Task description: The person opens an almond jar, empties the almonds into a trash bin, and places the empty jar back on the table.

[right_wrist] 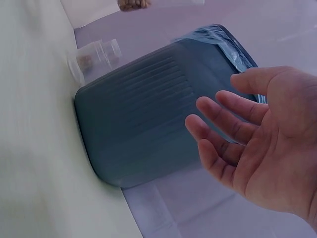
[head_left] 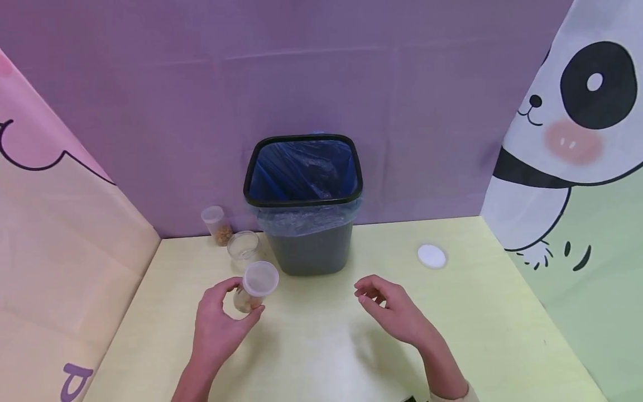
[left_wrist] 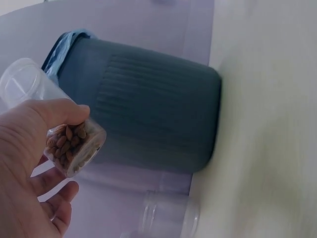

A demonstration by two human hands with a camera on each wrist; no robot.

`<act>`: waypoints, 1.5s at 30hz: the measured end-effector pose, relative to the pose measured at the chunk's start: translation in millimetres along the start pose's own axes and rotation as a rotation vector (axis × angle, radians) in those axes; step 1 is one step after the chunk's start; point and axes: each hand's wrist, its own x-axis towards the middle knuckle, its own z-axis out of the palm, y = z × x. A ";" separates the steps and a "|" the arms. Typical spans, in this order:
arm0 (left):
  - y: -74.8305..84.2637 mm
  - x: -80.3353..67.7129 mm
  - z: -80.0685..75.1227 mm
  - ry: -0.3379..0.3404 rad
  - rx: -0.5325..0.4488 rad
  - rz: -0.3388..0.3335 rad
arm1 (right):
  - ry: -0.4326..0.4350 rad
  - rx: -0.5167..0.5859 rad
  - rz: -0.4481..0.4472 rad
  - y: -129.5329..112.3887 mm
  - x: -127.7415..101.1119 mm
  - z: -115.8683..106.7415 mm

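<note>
Pale yellow worktop, with two bare hands above it and containers towards its rear edge. Nearest the front edge, a beige sleeve ends at the wrist of the right hand, which is free, its fingers parted and loosely bent, over the worktop's right half. Over the left half, the left hand grasps a clear tub between thumb and fingers, raised off the surface; almonds lie in its lower end. Beyond this tub, a transparent jar stands just beside the left side of a grey bin. The bin stands upright near the middle of the rear edge, its black rim folded over with a blue liner. A white disc lies flat near the right rear corner. Farther back, near the left rear corner, stands a second tub with light brown contents. A purple backdrop rises behind the rear edge; a panda picture covers the panel at right.
</note>
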 end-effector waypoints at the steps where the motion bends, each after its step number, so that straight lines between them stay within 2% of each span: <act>1: -0.1 0.2 1.4 -0.002 0.005 0.013 | -0.004 0.001 -0.001 -0.7 1.2 0.1; 8: 1.6 -3.0 14.6 -0.029 0.022 0.097 | -0.028 -0.017 0.003 -2.7 5.0 2.8; 16: 8.9 -6.9 28.8 -0.026 0.083 0.246 | -0.035 -0.034 0.039 -9.1 6.0 7.2; 22: 14.6 -9.4 35.9 -0.027 0.122 0.311 | -0.036 -0.035 0.009 -9.4 7.1 10.0; 29: 20.3 -12.7 38.8 -0.055 0.158 0.336 | -0.043 -0.036 -0.036 -12.1 6.9 15.5; 36: 25.1 -15.3 45.4 -0.095 0.187 0.330 | -0.025 -0.069 -0.034 -12.9 4.4 17.5; 42: 24.9 -21.3 49.7 -0.107 0.211 0.328 | -0.036 -0.094 -0.037 -13.4 5.5 28.6; 45: 23.7 -23.1 51.7 -0.114 0.219 0.339 | -0.015 -0.119 -0.043 -13.9 7.7 33.4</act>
